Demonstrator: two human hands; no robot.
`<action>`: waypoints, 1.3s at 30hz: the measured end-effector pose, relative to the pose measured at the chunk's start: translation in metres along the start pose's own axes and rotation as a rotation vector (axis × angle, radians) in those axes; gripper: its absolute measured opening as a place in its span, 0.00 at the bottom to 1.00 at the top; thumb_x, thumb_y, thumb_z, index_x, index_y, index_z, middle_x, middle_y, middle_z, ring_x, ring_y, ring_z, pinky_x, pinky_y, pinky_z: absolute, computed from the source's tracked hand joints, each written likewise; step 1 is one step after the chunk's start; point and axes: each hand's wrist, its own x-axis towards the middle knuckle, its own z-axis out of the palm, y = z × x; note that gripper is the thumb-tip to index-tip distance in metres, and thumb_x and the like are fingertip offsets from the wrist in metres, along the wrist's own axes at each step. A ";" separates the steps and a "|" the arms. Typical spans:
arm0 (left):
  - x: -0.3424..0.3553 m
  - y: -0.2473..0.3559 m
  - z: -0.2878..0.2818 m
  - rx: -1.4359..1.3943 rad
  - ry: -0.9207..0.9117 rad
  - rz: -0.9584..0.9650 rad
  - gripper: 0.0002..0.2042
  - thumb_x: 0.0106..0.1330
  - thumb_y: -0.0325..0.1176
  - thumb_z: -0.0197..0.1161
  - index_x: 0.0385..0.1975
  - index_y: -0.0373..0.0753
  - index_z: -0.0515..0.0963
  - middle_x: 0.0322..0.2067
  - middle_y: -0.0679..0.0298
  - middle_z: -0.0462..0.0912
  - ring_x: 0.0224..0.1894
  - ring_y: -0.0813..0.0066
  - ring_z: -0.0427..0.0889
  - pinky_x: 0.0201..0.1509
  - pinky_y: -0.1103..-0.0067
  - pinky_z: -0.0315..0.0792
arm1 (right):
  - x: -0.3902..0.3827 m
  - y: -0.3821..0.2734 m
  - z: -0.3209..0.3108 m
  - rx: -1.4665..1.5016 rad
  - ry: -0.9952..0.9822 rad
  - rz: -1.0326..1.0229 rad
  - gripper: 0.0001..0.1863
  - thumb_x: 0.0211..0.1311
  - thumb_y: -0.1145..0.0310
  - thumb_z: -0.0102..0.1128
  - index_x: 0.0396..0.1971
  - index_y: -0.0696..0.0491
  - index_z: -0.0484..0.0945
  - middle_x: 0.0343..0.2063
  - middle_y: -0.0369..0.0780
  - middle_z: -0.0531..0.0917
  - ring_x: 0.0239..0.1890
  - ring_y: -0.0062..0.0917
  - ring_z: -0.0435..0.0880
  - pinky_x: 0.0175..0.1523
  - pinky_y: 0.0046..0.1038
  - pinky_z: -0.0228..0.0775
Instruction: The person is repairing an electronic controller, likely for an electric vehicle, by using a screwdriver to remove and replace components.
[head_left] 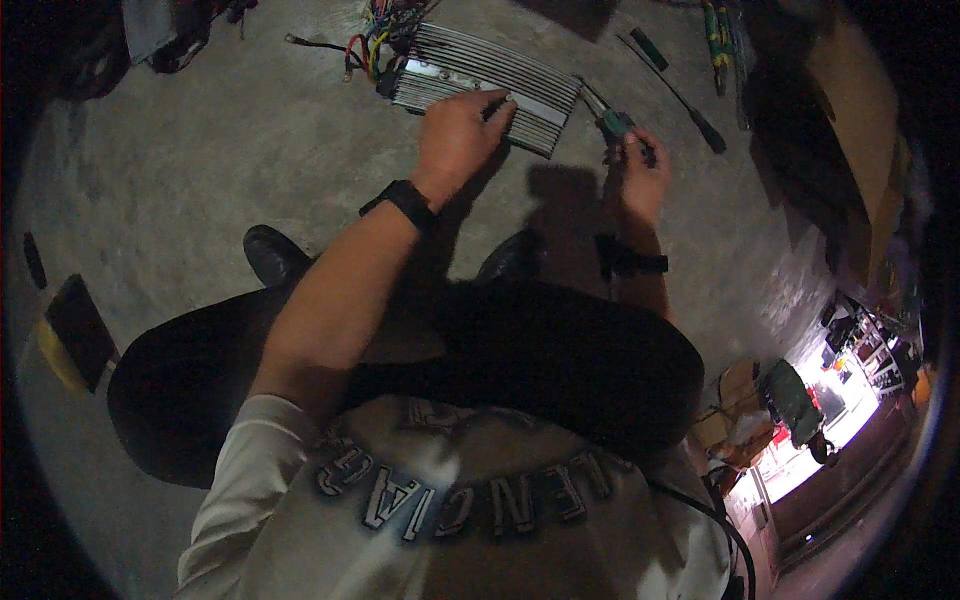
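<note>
- The grey floor [200, 160] is bearing a finned metal box [490, 65].
- The left hand [462, 135] is reaching over the box, fingertips near each other; their grip cannot be told.
- The right hand [645, 175] is clamping its fingers on a green-handled tool [614, 122] beside it.

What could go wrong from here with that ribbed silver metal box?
The green-handled metal tool in the right hand might slip: its tip is close to the ribbed silver metal box. If the box shifts under the left hand, the thin multicoloured wires at its left end could be tugged.
</note>
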 end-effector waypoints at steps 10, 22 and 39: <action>-0.020 0.001 0.007 -0.150 0.142 0.074 0.13 0.66 0.38 0.70 0.42 0.34 0.86 0.36 0.52 0.88 0.35 0.55 0.88 0.41 0.67 0.80 | -0.025 -0.128 0.032 -0.507 -0.361 -0.628 0.13 0.65 0.64 0.69 0.45 0.54 0.85 0.38 0.41 0.85 0.39 0.30 0.83 0.43 0.28 0.74; -0.035 -0.023 -0.012 -0.263 0.144 -0.191 0.10 0.70 0.34 0.58 0.42 0.34 0.78 0.33 0.48 0.86 0.36 0.49 0.86 0.42 0.65 0.77 | -0.031 -0.142 0.073 -0.550 -0.486 -0.711 0.11 0.66 0.67 0.66 0.44 0.56 0.83 0.39 0.44 0.84 0.40 0.37 0.84 0.43 0.31 0.74; -0.063 -0.063 -0.051 -0.433 0.169 -0.145 0.09 0.66 0.32 0.56 0.37 0.33 0.78 0.29 0.44 0.83 0.37 0.43 0.84 0.41 0.61 0.76 | -0.064 -0.151 0.114 -0.652 -0.519 -0.820 0.10 0.65 0.70 0.66 0.43 0.56 0.82 0.38 0.45 0.84 0.38 0.40 0.85 0.42 0.33 0.76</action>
